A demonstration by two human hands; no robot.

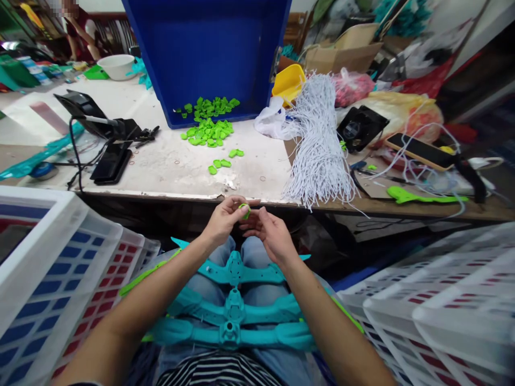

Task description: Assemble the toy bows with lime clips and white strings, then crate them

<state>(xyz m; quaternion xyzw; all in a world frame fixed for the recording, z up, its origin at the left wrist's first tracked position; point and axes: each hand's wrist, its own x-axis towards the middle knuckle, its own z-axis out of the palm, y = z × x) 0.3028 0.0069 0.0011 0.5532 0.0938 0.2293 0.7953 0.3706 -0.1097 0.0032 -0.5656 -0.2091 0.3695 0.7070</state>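
Note:
Above my lap, my left hand (223,219) pinches a small bright green plastic piece (244,210) between thumb and fingers. My right hand (272,234) is just to its right, thumb against its curled fingers; anything held there is too small to make out. Across my jeans lie several long turquoise plastic parts (234,268), wing-shaped with a raised centre, stacked one behind another. Loose green pieces (208,132) form a pile on the table ahead, with a few others (219,163) nearer the front edge.
A big blue bin (217,53) lies tipped toward me on the table (169,169). Right of it are a bundle of white cords (319,145), a yellow scoop (288,84) and a black fan (362,128). White crates (76,284) flank my legs. Another person (82,32) is at the far left.

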